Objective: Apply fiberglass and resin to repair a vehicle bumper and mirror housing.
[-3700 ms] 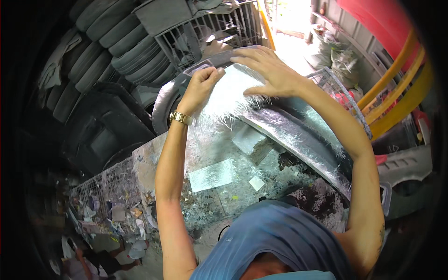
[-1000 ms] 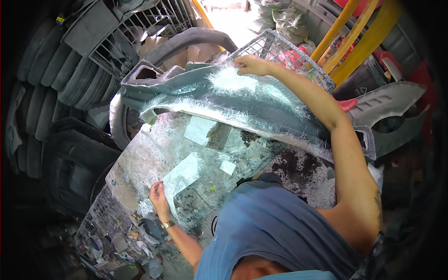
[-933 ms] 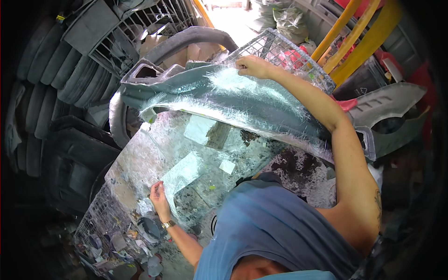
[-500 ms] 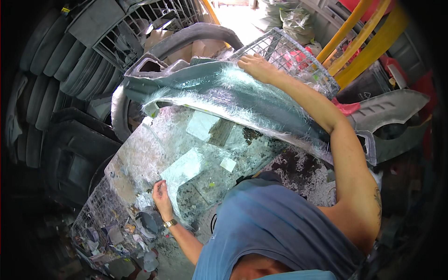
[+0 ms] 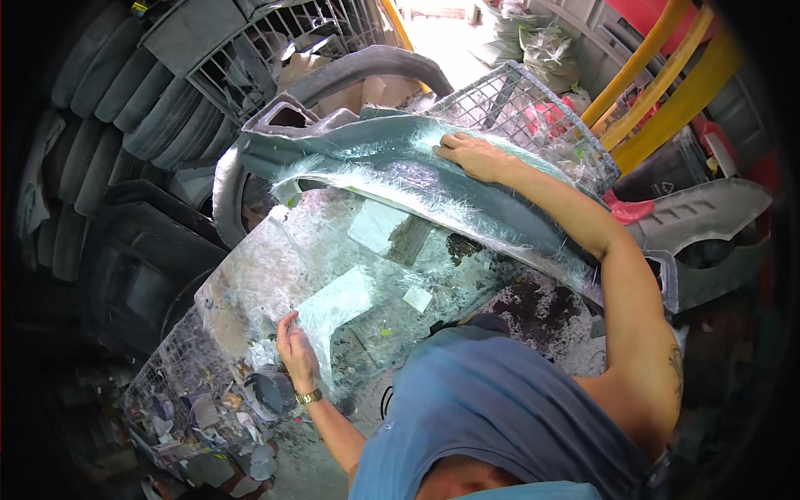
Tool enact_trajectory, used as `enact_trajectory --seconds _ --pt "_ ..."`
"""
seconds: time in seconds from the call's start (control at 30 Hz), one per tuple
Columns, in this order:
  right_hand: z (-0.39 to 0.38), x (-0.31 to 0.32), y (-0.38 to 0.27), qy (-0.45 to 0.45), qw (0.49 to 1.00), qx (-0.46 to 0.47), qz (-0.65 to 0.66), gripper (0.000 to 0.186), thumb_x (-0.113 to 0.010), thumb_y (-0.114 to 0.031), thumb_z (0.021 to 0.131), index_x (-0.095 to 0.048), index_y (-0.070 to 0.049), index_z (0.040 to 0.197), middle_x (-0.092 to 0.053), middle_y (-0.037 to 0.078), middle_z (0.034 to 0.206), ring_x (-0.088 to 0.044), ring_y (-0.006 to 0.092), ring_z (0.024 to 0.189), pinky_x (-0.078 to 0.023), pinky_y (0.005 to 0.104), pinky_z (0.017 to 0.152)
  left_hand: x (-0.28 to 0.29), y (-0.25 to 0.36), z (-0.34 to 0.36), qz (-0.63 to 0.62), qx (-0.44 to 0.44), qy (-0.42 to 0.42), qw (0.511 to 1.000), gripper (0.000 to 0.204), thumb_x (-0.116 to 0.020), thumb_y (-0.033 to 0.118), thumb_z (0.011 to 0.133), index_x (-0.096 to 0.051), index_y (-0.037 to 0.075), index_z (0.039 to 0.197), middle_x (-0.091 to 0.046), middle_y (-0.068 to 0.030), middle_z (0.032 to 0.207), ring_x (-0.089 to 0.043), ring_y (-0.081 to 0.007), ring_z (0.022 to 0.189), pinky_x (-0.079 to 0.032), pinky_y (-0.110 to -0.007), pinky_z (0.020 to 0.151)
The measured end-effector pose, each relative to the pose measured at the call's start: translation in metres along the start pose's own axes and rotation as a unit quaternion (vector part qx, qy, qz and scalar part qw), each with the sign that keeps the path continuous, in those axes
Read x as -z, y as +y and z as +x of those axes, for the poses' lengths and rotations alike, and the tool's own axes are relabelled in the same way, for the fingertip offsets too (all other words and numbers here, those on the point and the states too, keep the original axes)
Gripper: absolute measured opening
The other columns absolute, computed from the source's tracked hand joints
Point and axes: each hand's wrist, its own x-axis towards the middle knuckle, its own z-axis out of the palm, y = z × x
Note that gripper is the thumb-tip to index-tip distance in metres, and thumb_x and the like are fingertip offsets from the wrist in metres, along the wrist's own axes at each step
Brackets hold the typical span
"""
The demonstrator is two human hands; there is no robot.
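A long, grey-green moulded panel (image 5: 379, 158) lies across the far side of the worktop, with white glass-fibre matting (image 5: 429, 137) on its surface and frayed strands along its near edge. My right hand (image 5: 475, 158) rests on that matting near the panel's top, fingers stretched forward and slightly bent, gripping nothing that I can see. On the left, my left hand (image 5: 296, 350) is beside an L-shaped piece of white fibre mat (image 5: 342, 300) lying on the worktop. Its fingers are apart and nothing shows in them; the fingertips are close to the mat's left corner.
The stained worktop (image 5: 250, 258) carries a pale block (image 5: 375, 225) and a small white square (image 5: 417, 299). A grey tub (image 5: 265, 392) stands among scraps at the lower left. Wire mesh (image 5: 508, 100) and yellow bars (image 5: 667, 100) rise behind. Dark curved parts (image 5: 133, 100) are stacked at left.
My right hand has slid from the panel's far edge down onto the matting. My left hand's fingers have opened from a closer curl. The whole view has shifted slightly.
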Motion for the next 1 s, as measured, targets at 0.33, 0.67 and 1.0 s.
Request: enact_trajectory --seconds 0.33,0.67,1.0 --pt "0.046 0.126 -0.107 -0.049 0.86 0.025 0.507 0.054 -0.057 -0.041 0.09 -0.05 -0.005 0.129 -0.056 0.013 0.121 -0.054 0.0194 0.107 -0.044 0.0339 0.091 -0.072 0.24 0.069 0.023 -0.325 -0.269 0.906 0.064 -0.061 0.003 0.082 -0.036 0.01 0.14 -0.041 -0.0078 0.14 -0.046 -0.0196 0.119 -0.037 -0.035 0.101" --pt "0.05 0.105 -0.052 0.006 0.746 -0.129 0.654 0.029 -0.06 -0.029 0.091 -0.061 -0.001 0.095 -0.058 0.001 0.076 -0.055 0.0082 0.06 -0.044 0.0205 0.046 -0.133 0.256 0.07 0.322 -0.571 -0.07 0.752 0.062 -0.07 0.034 0.077 -0.047 0.012 0.131 -0.045 -0.0122 0.131 -0.041 -0.0291 0.123 -0.034 -0.043 0.098" --pt "0.029 0.153 -0.05 0.253 0.967 0.009 -0.025 0.049 -0.057 -0.047 0.085 -0.058 -0.009 0.116 -0.058 0.011 0.114 -0.056 0.0318 0.105 -0.043 0.0434 0.091 -0.194 0.311 0.144 0.411 -0.618 -0.106 0.662 0.012 -0.052 0.015 0.09 -0.058 0.005 0.093 -0.061 -0.0129 0.088 -0.06 -0.0305 0.079 -0.047 -0.04 0.068"
